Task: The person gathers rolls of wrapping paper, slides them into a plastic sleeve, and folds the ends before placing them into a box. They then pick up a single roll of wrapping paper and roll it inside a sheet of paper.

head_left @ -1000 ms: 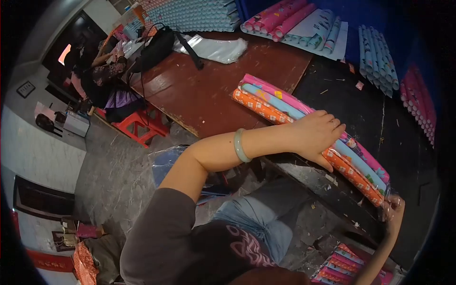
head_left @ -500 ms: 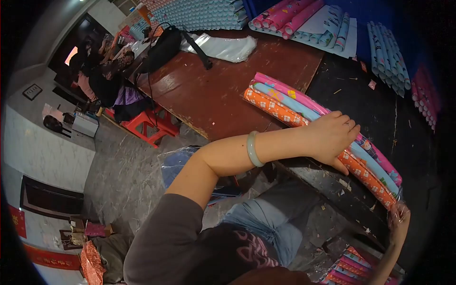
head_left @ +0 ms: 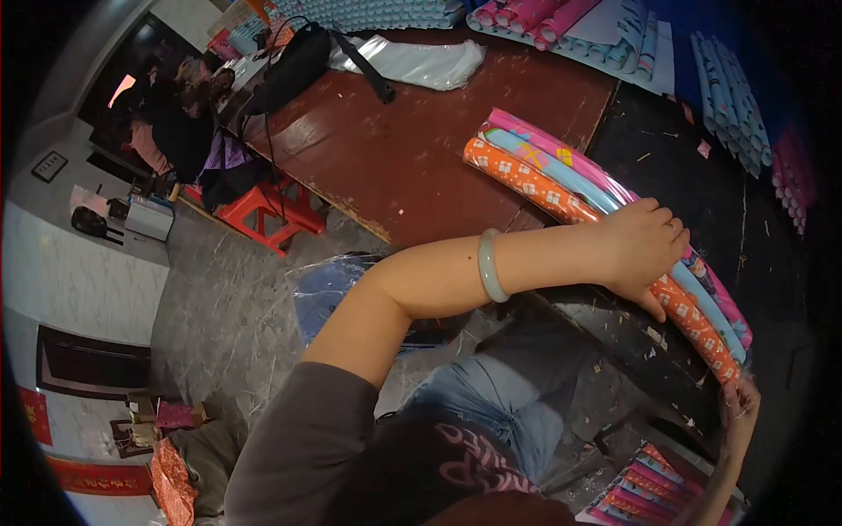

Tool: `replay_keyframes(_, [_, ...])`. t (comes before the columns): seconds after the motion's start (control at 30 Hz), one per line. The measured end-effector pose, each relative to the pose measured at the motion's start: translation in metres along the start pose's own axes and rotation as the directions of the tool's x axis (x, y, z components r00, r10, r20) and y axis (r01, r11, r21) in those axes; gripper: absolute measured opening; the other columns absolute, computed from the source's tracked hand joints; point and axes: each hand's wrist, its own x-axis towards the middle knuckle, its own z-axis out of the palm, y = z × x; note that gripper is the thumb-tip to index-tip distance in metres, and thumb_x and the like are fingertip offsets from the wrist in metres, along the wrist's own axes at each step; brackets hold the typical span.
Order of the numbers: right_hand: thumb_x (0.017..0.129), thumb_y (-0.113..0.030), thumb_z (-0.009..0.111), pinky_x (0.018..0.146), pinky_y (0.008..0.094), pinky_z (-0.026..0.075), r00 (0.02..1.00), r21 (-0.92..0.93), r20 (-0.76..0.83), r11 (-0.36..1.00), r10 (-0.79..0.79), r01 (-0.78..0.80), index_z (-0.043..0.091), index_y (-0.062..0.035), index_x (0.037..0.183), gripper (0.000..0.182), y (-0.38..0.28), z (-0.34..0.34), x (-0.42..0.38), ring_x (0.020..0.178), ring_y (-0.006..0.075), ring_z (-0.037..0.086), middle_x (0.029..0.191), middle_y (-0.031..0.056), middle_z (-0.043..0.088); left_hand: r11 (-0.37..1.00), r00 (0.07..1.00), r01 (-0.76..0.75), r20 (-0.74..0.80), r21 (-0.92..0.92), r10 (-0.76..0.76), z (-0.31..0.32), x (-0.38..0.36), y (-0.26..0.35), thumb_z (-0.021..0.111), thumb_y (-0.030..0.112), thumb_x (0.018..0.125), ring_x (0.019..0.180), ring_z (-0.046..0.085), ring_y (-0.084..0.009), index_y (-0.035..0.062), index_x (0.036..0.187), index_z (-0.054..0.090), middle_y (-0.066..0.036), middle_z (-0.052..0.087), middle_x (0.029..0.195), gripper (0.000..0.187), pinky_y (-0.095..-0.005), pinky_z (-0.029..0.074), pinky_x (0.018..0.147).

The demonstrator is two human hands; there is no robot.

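Note:
Three rolls of wrapping paper, orange (head_left: pixel 535 188), light blue (head_left: pixel 561 171) and pink (head_left: pixel 531 131), lie side by side across the table edge, with a glossy clear film over them. My left hand (head_left: pixel 645 250), with a pale bangle (head_left: pixel 491 266) on its wrist, is wrapped over the middle of the bundle, thumb on the orange side. At the bundle's near right end, my right hand (head_left: pixel 741 403) is closed at the roll ends, pinching what looks like the clear plastic wrap there. Its fingertips are partly hidden.
A stack of clear plastic bags (head_left: pixel 421 63) and a black bag (head_left: pixel 294 70) lie on the red-brown table (head_left: pixel 351 167). More rolls (head_left: pixel 732 110) are stacked at the back. A red stool (head_left: pixel 272 215) and a seated person (head_left: pixel 180 131) are at left; wrapped bundles (head_left: pixel 645 486) sit lower right.
The view has shifted slightly, and the bundle with both hands appears a little further right. My left hand stays wrapped over the rolls; my right hand remains at their end.

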Motion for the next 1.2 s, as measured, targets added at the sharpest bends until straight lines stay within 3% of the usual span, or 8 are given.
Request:
replay_keyframes(0.07, [0.087,-0.022,0.069,0.073,0.0243,0.044,0.946,0.266,0.278,0.934,0.164,-0.24,0.061,-0.0046,0.103,0.025,-0.079,0.014,-0.013,0.082,0.0054,0.056,0.083,-0.0016,0.059,1.0,1.0,-0.002,-0.01,-0.019,0.002,0.002,0.001,-0.001,0.068,0.068,0.063,0.095,0.057,-0.0281,-0.013,0.112,0.054,-0.019,0.06,0.101,0.096,-0.0337,0.043,0.084])
replay_keyframes(0.17, [0.088,-0.024,0.069,0.068,0.0219,0.042,0.98,0.403,0.194,0.915,-0.054,-0.03,0.062,-0.005,0.1,0.023,-0.059,0.029,-0.005,0.077,0.0042,0.054,0.078,-0.0022,0.057,1.0,1.0,-0.005,-0.03,-0.016,0.004,0.003,0.0,0.001,0.068,0.067,0.064,0.094,0.057,-0.0283,-0.0128,0.11,0.054,-0.018,0.06,0.1,0.094,-0.0335,0.043,0.083])
replay_keyframes(0.3, [0.088,-0.024,0.069,0.067,0.0214,0.041,0.97,0.214,0.224,0.966,0.097,-0.146,0.062,-0.004,0.096,0.023,-0.05,0.013,-0.008,0.076,0.0041,0.052,0.079,-0.0022,0.056,1.0,0.998,-0.023,-0.066,-0.001,0.023,0.005,-0.001,0.001,0.068,0.066,0.065,0.094,0.057,-0.029,-0.0127,0.109,0.055,-0.019,0.06,0.1,0.091,-0.0342,0.043,0.083])
replay_keyframes(0.5, [0.086,-0.021,0.071,0.051,0.0185,0.033,0.969,0.018,0.003,0.968,-0.249,0.249,0.058,-0.0068,0.084,0.019,-0.021,0.008,-0.004,0.058,0.002,0.044,0.074,-0.0034,0.055,0.998,0.999,-0.015,-0.029,-0.056,0.014,0.004,0.002,0.004,0.069,0.063,0.066,0.096,0.056,-0.0297,-0.0137,0.111,0.054,-0.021,0.06,0.105,0.091,-0.0355,0.043,0.085])
replay_keyframes(0.77, [0.086,-0.017,0.068,0.048,0.0189,0.035,0.88,0.246,0.473,0.965,-0.035,-0.094,0.056,-0.0064,0.083,0.017,-0.021,-0.035,-0.012,0.057,0.0035,0.047,0.075,-0.0022,0.054,0.997,0.997,-0.014,-0.075,-0.073,0.009,0.008,0.001,0.037,0.067,0.068,0.064,0.105,0.055,-0.0331,-0.0145,0.116,0.053,-0.025,0.058,0.113,0.098,-0.039,0.04,0.092])
replay_keyframes(0.9, [0.087,-0.015,0.067,0.06,0.0207,0.043,0.971,0.261,0.225,0.965,-0.08,0.019,0.059,-0.0031,0.094,0.015,-0.007,-0.036,-0.022,0.072,0.0052,0.053,0.086,0.0007,0.058,0.999,0.979,-0.044,-0.201,-0.021,0.038,0.013,0.001,0.034,0.064,0.072,0.064,0.114,0.051,-0.0372,-0.0162,0.123,0.047,-0.028,0.054,0.122,0.108,-0.0435,0.035,0.103])
replay_keyframes(1.07, [0.088,-0.012,0.065,0.074,0.0197,0.044,0.991,0.251,-0.135,0.968,0.025,0.01,0.061,-0.0013,0.108,0.022,-0.004,-0.034,-0.018,0.085,0.0084,0.057,0.097,0.0012,0.061,0.998,0.996,0.013,0.087,-0.059,-0.007,-0.012,-0.002,0.013,0.063,0.072,0.066,0.119,0.049,-0.0379,-0.0162,0.124,0.044,-0.029,0.052,0.123,0.107,-0.0432,0.034,0.104])
replay_keyframes(1.2, [0.09,-0.013,0.064,0.066,0.0192,0.044,0.988,0.164,0.132,0.982,0.074,-0.096,0.06,-0.0002,0.108,0.023,-0.014,-0.038,-0.008,0.081,0.0074,0.057,0.097,0.0027,0.064,0.989,0.989,0.041,0.145,-0.144,-0.02,-0.005,-0.001,0.012,0.06,0.073,0.068,0.112,0.053,-0.0346,-0.0155,0.121,0.047,-0.026,0.056,0.115,0.104,-0.0397,0.038,0.099])
